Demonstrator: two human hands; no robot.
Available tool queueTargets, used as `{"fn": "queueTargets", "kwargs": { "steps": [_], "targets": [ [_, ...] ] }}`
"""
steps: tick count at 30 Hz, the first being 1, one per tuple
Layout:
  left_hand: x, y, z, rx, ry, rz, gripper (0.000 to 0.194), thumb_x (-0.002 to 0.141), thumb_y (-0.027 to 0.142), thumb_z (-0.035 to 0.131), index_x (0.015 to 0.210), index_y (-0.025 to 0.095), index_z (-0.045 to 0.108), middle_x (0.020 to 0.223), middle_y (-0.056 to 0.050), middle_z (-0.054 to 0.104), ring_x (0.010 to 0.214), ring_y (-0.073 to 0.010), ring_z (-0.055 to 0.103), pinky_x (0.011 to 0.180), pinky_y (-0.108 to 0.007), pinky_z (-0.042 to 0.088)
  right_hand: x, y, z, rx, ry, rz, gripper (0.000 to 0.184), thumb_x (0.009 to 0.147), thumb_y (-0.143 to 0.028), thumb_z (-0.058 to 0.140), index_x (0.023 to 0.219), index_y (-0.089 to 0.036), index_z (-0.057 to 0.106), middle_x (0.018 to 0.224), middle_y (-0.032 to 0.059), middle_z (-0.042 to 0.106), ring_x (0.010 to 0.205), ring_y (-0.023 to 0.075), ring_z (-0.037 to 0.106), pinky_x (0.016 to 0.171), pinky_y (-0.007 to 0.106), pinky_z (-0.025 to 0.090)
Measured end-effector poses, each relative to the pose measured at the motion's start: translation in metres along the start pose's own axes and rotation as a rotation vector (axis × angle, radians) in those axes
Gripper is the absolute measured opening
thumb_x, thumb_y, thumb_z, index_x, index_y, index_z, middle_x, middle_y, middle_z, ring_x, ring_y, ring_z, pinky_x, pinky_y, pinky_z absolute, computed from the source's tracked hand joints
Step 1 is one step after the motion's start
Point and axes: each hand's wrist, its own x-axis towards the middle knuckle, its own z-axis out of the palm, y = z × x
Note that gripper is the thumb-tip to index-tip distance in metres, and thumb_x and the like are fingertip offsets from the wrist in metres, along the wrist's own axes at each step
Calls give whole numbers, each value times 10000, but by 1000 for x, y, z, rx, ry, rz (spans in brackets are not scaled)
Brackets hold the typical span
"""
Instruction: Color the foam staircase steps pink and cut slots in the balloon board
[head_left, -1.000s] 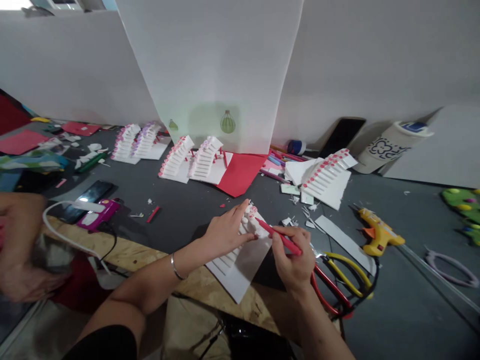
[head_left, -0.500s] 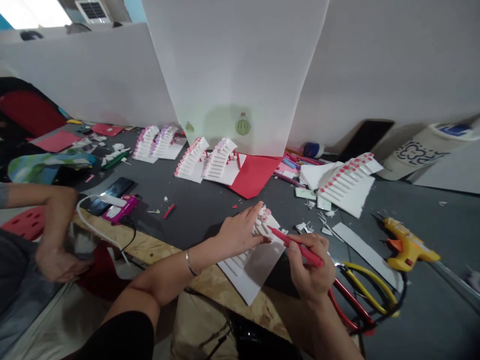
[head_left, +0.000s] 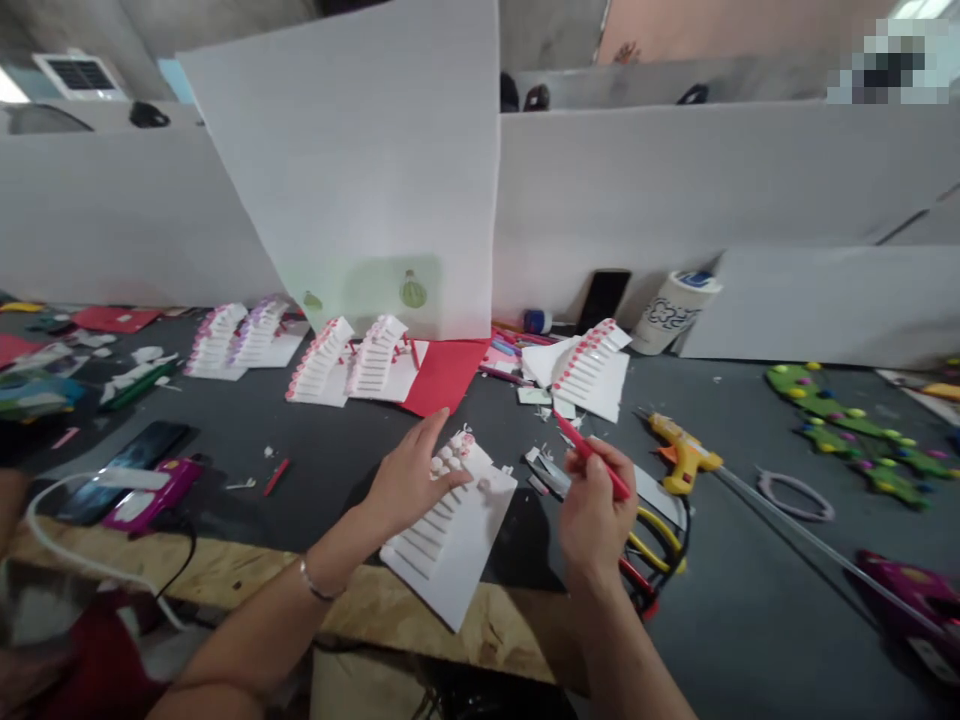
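A small white card staircase model (head_left: 472, 545) lies at the table's front edge, with narrow strips as steps and white round pieces at its upper end, a few marked red. My left hand (head_left: 405, 480), fingers stretched and thumb apart, rests along the model's left side, the thumb touching the round pieces. In my right hand (head_left: 596, 515) is a red marker pen (head_left: 592, 458), its tip pointing up and left, apart from the model. Wire cutters with red and yellow handles (head_left: 656, 540) lie partly hidden behind my right hand.
Similar stair models (head_left: 379, 365) stand at the back, near a red sheet (head_left: 446, 375). A yellow glue gun (head_left: 686, 452) with a cord lies right, before a white cup (head_left: 667, 315). A phone (head_left: 131, 465) and magenta socket block (head_left: 154, 495) sit left. Green beaded pieces (head_left: 847, 425) lie far right.
The view has turned to the right. My right hand has drawn the marker away from the model, and my left fingers have loosened over it.
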Motion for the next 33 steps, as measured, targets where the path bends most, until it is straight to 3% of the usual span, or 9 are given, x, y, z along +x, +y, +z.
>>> {"fn": "queueTargets", "kwargs": {
  "steps": [3,7,12,15,17,20,24,29,33],
  "targets": [
    [0,-2,-13,-96,172,28,660,868,544,582,1420,209,451,1439,-138,558,1311,-271,538,1057,-425,461,12,2,4,178,20,185,236,793,-365,686,966,-210,643,775,-22,623,679,108,592,625,246,470],
    [-10,7,-26,-179,247,37,268,923,417,492,964,227,676,921,-33,737,871,-189,680,808,-318,539,18,7,7,324,-36,344,268,778,-429,686,914,-208,622,643,-62,549,560,91,519,537,230,430],
    [-16,23,-35,1,232,154,497,950,462,398,515,225,437,500,-3,499,611,-175,537,638,-289,448,25,-1,5,421,-36,297,222,805,-428,620,837,-213,570,522,-103,433,456,79,403,491,223,370],
    [2,36,-39,108,221,189,472,971,434,351,562,225,461,586,-23,566,678,-187,561,703,-306,451,29,-13,2,450,32,232,173,803,-380,607,871,-224,574,564,-89,500,495,80,438,515,213,371],
    [21,42,-39,153,186,180,358,974,372,354,752,213,585,840,-58,687,852,-197,621,805,-310,463,29,-23,0,425,52,175,167,798,-332,617,923,-222,604,641,-63,574,565,89,502,553,220,396],
    [49,38,-36,333,10,9,288,975,328,381,986,221,648,931,-62,726,931,-213,660,807,-305,451,23,-42,-4,341,-6,107,170,814,-285,627,962,-203,649,729,-23,634,665,109,564,639,250,439],
    [73,14,-27,473,-78,-173,369,964,438,433,848,202,692,878,-88,750,909,-246,682,723,-305,428,17,-74,-21,110,-237,59,210,884,-342,603,1005,-192,686,753,10,656,697,146,593,672,293,454],
    [93,4,-17,474,-81,-160,279,965,335,436,991,225,691,1003,-80,761,942,-236,682,695,-296,402,36,-111,-42,-103,-368,-55,198,901,-370,619,1005,-227,709,784,4,672,726,150,627,719,307,480],
    [100,12,-21,423,-67,-107,329,969,411,428,952,215,693,986,-90,753,946,-250,667,702,-309,392,61,-115,-57,-118,-397,21,181,907,-372,612,970,-241,720,749,-1,657,666,134,591,643,288,460]
  ]
}}
